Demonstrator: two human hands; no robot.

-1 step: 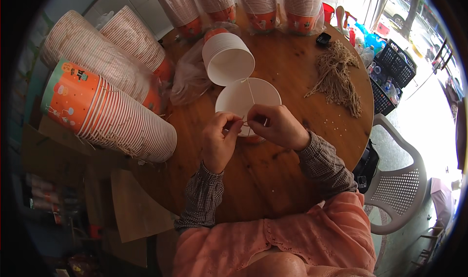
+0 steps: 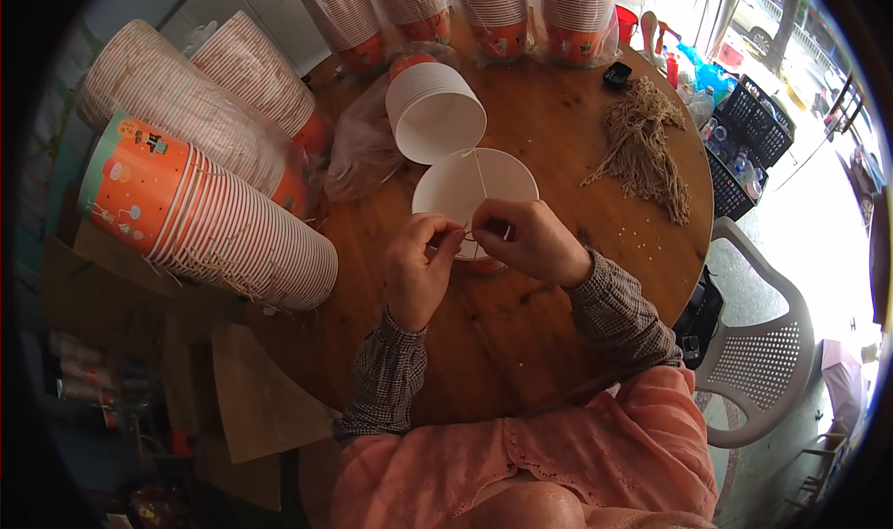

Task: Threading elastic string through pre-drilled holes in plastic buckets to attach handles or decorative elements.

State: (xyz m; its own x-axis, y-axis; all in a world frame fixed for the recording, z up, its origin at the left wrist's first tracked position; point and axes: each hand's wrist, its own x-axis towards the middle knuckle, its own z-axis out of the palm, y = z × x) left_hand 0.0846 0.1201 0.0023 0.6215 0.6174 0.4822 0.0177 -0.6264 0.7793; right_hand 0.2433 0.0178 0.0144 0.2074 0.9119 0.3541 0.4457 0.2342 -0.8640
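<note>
A white-lined paper bucket [image 2: 437, 194] stands mouth up on the round wooden table in front of me. Across its mouth runs a thin pale string [image 2: 480, 174], tied at the far rim. My left hand [image 2: 420, 261] pinches the string at the near rim between thumb and fingers. Beside it, my right hand [image 2: 533, 239] also pinches the string, its fingers curled. The two hands' fingertips nearly meet over the near rim, and the knot there is too small to make out. Just beyond lies a short nested stack of white-lined buckets [image 2: 435, 110], tipped with its opening toward me.
Long stacks of orange buckets [image 2: 139, 180] lie at the left, with string ends on them. More wrapped stacks [image 2: 490, 17] line the table's far side. At right are a bundle of strings [image 2: 642, 143], a small black object [image 2: 616, 75] and a white plastic chair [image 2: 763, 343].
</note>
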